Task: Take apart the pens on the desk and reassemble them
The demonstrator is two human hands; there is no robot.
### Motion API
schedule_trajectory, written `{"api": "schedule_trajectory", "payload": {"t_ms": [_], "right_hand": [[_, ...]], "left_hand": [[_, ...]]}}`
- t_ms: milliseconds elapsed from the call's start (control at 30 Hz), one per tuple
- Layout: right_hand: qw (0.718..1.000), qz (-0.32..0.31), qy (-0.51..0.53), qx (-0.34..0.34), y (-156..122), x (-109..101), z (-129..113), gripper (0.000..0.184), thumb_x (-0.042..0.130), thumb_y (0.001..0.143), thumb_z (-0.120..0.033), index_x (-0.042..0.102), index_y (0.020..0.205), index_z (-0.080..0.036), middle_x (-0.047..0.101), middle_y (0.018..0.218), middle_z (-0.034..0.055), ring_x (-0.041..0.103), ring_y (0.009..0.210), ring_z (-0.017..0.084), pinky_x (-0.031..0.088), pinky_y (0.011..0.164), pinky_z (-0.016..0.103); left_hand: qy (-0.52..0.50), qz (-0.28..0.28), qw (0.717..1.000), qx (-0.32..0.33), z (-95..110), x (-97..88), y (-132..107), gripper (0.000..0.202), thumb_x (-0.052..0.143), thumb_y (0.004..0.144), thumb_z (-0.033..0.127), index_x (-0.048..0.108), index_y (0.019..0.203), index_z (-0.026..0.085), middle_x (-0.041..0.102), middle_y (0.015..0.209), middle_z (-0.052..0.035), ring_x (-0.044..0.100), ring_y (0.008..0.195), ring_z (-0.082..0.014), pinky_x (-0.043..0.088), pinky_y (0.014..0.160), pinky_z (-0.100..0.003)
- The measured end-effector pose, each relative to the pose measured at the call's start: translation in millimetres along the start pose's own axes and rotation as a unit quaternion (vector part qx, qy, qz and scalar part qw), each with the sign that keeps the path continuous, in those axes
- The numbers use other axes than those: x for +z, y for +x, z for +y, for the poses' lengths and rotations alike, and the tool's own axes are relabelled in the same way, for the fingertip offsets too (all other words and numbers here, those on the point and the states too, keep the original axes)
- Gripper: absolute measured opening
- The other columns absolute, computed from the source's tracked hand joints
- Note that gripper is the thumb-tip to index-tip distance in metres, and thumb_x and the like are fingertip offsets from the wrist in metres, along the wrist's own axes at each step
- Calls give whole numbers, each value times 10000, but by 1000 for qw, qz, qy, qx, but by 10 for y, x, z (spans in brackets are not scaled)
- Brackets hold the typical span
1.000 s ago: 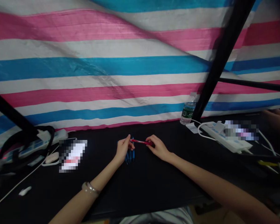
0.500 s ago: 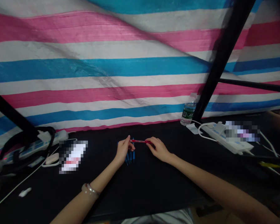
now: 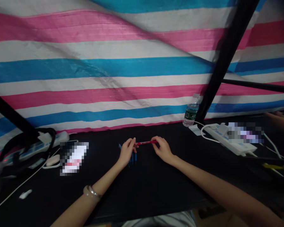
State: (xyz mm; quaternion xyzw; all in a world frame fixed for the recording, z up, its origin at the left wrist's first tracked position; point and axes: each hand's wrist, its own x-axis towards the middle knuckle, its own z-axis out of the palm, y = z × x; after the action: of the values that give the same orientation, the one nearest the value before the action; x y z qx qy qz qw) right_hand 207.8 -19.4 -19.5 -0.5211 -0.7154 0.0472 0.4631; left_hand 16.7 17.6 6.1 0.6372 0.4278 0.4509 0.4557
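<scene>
A red pen (image 3: 145,142) is held level above the black table (image 3: 144,186), one end in each hand. My left hand (image 3: 127,152) pinches its left end with closed fingers. My right hand (image 3: 162,148) grips the right end, fingers closed round it. Several blue pens (image 3: 132,157) lie on the table just under and behind my left hand, partly hidden by it. A pale bangle (image 3: 91,192) sits on my left wrist.
A striped pink, blue and white tarp (image 3: 109,69) hangs behind the table. A water bottle (image 3: 191,111) stands by a black pole (image 3: 223,60) at the back right. Power strips lie at the right (image 3: 229,140) and the left (image 3: 44,142), with cables. Another person's hand (image 3: 278,116) shows at far right.
Both hands have shifted slightly away from me with the red pen. The pen's right end has tipped up a little, and my left fingers have closed more tightly on its left end.
</scene>
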Motion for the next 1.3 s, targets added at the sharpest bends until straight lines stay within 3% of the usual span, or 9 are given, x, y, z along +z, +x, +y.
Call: {"api": "schedule_trajectory", "payload": {"t_ms": [67,167,267,400,567,667,933,1300], "right_hand": [[1000,5,-1,5,3,1,8,196,460,743,-80,533,869,-211,606,829,19,548,756,172,372,712,301],[1000,6,0,9,5,0,15,200,460,732,-78,532,866,-208,602,820,22,544,753,175,372,708,302],[1000,6,-2,14,5,-3,18,196,458,734,-80,533,860,-209,598,814,21,543,752,175,369,712,304],[1000,7,-8,17,2,-1,17,191,457,739,-86,537,857,-213,599,814,17,544,757,176,361,719,307],[1000,6,-5,14,-1,4,14,199,454,738,-91,543,863,-217,603,823,20,547,762,178,358,725,310],[1000,13,-4,17,-3,0,18,199,451,738,-92,543,863,-216,603,828,21,547,768,180,358,728,309],[999,30,3,27,8,-7,26,191,446,730,-93,538,847,-213,606,831,20,545,782,183,353,745,317],[995,76,25,53,10,1,81,171,467,709,-101,535,824,-208,612,841,25,540,795,192,358,749,334]], "left_hand": [[-7,-5,1000,10,-4,6,-7,270,538,764,440,514,767,171,545,574,41,491,442,-78,330,449,-186],[-1,-41,999,26,-4,18,-20,299,648,679,402,522,829,175,553,624,39,499,482,-81,378,479,-191],[23,-64,997,34,-13,26,-27,276,654,673,400,547,762,162,569,624,15,502,507,-91,405,503,-205],[40,-51,998,24,-39,29,-23,278,591,724,438,552,700,164,569,588,5,500,500,-100,397,492,-205],[118,-35,991,51,-40,20,-34,419,467,791,501,509,531,174,517,472,11,468,446,-102,363,480,-208],[140,-34,989,20,-43,5,-44,508,396,812,534,499,467,176,497,397,7,466,404,-108,358,472,-212],[88,-27,995,-36,-1,5,-32,569,370,819,542,464,388,182,435,306,4,435,336,-106,343,440,-218],[19,-58,998,-22,-38,-5,17,477,428,823,485,493,463,180,502,385,1,480,408,-103,374,505,-217]]}}
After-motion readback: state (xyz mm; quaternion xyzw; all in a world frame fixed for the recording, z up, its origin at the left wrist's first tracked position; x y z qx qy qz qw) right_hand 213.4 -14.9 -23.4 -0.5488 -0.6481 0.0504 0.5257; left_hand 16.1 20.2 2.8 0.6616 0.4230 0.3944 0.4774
